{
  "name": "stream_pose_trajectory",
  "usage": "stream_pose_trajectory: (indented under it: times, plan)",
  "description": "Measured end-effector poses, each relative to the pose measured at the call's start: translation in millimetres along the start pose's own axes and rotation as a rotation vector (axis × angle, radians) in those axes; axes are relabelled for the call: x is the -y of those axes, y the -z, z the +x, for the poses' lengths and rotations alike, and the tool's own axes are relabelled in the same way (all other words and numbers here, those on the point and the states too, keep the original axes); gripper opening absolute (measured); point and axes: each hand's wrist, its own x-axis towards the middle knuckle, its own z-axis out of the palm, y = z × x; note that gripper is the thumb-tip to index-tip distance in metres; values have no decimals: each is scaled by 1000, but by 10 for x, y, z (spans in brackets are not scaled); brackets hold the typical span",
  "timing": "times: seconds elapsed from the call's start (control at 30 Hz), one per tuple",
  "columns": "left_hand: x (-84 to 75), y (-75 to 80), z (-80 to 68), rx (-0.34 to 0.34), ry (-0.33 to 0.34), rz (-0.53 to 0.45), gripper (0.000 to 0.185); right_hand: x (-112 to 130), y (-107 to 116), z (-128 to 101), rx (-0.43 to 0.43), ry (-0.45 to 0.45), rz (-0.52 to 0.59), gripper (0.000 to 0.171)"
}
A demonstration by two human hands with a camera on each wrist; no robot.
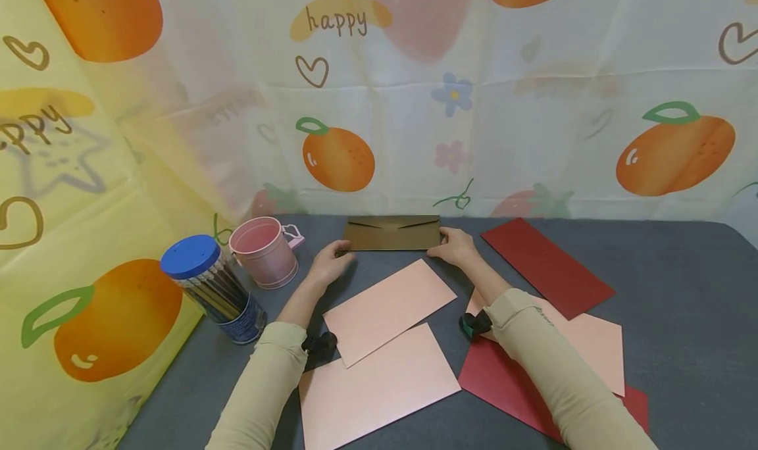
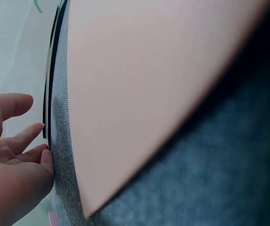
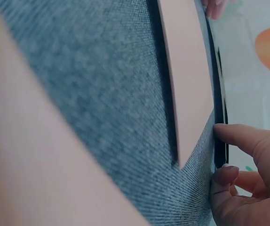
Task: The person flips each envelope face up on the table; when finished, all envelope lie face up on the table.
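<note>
Brown and stiff-looking, a single envelope (image 1: 392, 233) lay flap-up at the far edge of the grey table (image 1: 681, 292), and both hands were on it. The left hand (image 1: 329, 263) held its left end, fingers curled at the corner; in the left wrist view the fingertips (image 2: 46, 159) touched the thin dark edge of the envelope (image 2: 46, 117). The right hand (image 1: 456, 246) held the right end the same way, and the right wrist view showed a fingertip (image 3: 226, 175) pressed against that edge (image 3: 219, 141). So each hand gripped one end, and the envelope rested flat on the table between them.

Just nearer than the grip lay pink envelopes, three counted: one (image 1: 387, 308) between the two forearms, tilted; a second (image 1: 376, 387) partly under it, nearer the body; a third (image 1: 592, 345) under the right forearm. Red envelopes numbered two: one (image 1: 547, 266) just right of the right hand, lying at a slant, and one (image 1: 503, 384) nearer the body, partly covered by the third pink one and the sleeve.

Left of the left hand stood one pink mug (image 1: 263, 251), and beyond it one clear jar (image 1: 213, 289) with a blue lid, packed with pencils. A fruit-printed cloth (image 1: 474, 108) hung behind the table.
</note>
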Motion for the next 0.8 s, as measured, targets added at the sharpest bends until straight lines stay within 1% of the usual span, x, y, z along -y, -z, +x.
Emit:
stream_pose_trajectory:
  times: [0.07,0.17,0.2,0.23,0.3,0.4,0.43,0.47,0.53,0.63,0.73,0.8]
  plan:
    - [-7,3,-3,7,-6,57,47,-6,9,12,6,3,-5,72]
    - [12,7,7,16,-37,138,49,-28,29,37,11,21,-19,70]
    - [45,2,23,8,-77,169,50,-36,35,43,15,29,-24,70]
    - [55,7,25,14,-102,198,51,-65,32,52,2,62,-22,69]
    - [67,19,20,33,-131,237,55,-81,47,46,12,80,-25,69]
    - [50,38,-30,62,-174,288,58,-93,75,-5,34,122,-21,68]
    - [12,53,-74,89,-166,298,60,-96,87,-32,39,140,-24,67]
    - [1,59,-106,102,-175,313,61,-77,113,-68,61,141,-34,66]
    - [-12,65,-182,124,-211,350,65,-81,145,-131,70,207,-55,63]
    - [-7,65,-308,182,-240,402,76,-99,198,-216,88,313,-102,61]
    - [-3,56,-451,255,-251,443,89,-135,242,-279,139,408,-137,65]
    - [-24,56,-560,307,-246,457,97,-160,263,-310,199,451,-152,69]
